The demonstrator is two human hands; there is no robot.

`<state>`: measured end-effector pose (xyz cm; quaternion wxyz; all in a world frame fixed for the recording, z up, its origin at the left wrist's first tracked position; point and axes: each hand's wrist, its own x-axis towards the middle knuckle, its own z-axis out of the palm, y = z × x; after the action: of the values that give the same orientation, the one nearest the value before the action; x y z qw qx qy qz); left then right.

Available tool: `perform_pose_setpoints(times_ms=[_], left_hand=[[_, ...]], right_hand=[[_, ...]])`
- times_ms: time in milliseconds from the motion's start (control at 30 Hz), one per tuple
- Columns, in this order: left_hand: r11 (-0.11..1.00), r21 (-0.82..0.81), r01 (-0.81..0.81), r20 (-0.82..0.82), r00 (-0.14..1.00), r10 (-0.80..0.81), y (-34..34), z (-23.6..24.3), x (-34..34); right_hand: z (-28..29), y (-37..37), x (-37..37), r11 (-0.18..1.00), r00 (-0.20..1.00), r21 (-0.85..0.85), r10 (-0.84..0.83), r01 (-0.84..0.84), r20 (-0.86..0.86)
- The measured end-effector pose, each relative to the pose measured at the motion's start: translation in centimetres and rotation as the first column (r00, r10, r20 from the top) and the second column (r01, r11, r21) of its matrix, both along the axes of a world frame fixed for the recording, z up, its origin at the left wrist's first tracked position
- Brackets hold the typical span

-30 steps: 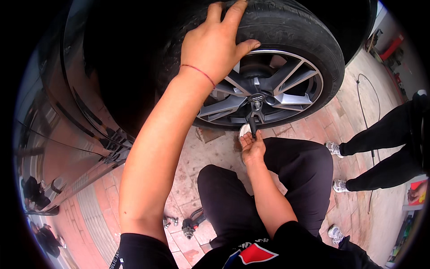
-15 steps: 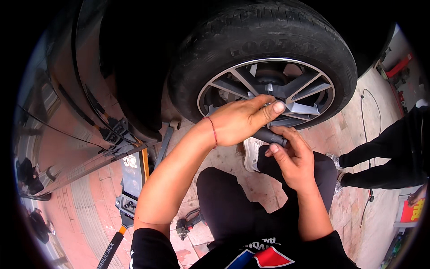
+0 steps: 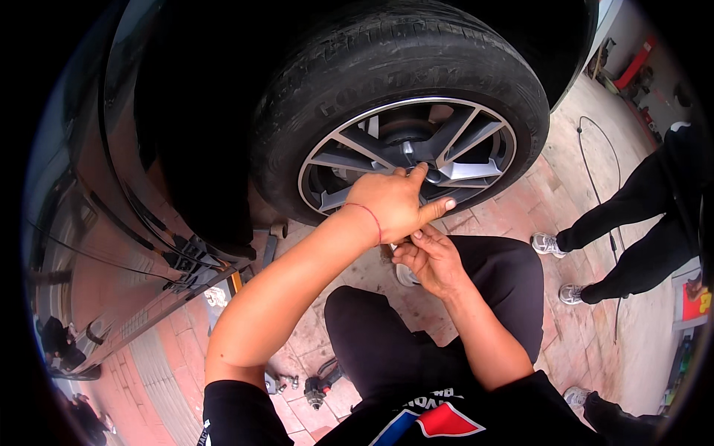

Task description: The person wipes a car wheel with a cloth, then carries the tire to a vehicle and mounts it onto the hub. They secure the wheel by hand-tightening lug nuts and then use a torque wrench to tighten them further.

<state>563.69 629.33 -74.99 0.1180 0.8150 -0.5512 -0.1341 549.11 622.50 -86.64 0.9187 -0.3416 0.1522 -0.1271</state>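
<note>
A car wheel with a black tire and a dark and silver spoked rim stands in front of me. My left hand reaches over its lower spokes, index finger stretched to the hub and thumb held out to the side. Close beneath it, my right hand has its palm turned up and its fingers curled. Its fingertips are partly covered by my left hand, so what they hold is hidden. The dark cylindrical tool seen earlier is out of sight behind my hands.
On the tiled ground left of my knees lies a power wrench, with small metal sockets beside it. A jack shows under the dark car body at left. At right are another person's legs and a thin black hose.
The view has shifted, moving the wheel left in the picture. My right hand has moved in under my left hand, and the dark cylindrical tool has gone out of sight.
</note>
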Motion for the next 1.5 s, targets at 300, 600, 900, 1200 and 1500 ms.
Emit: perform_pose_setpoints(times_ms=[300, 600, 900, 1200, 1500], left_hand=[[0.594, -0.717, 0.365, 0.642, 0.678, 0.359, -3.8, 8.7, 8.1], [0.696, -0.652, 0.3, 0.685, 0.626, 0.372, -5.5, 6.2, 10.6], [0.697, -0.652, 0.298, 0.67, 0.657, 0.346, -5.2, 6.5, 11.1], [0.679, -0.672, 0.295, 0.655, 0.664, 0.36, -4.6, 6.3, 11.0], [0.665, -0.688, 0.29, 0.641, 0.673, 0.369, -4.7, 6.2, 11.0]], right_hand=[[-9.5, -2.5, 3.8, 0.779, 0.818, 0.27, -0.572, 0.566, -0.063], [-6.7, -5.0, 10.2, 0.61, 0.605, -0.203, -0.791, 0.766, -0.095], [-6.0, -6.9, 10.8, 0.759, 0.724, -0.257, -0.649, 0.598, -0.233], [-6.6, -6.2, 10.4, 0.551, 0.551, -0.652, -0.8, 0.52, -0.237], [-6.2, -6.3, 9.3, 0.865, 0.822, 0.028, -0.465, 0.501, -0.33]])
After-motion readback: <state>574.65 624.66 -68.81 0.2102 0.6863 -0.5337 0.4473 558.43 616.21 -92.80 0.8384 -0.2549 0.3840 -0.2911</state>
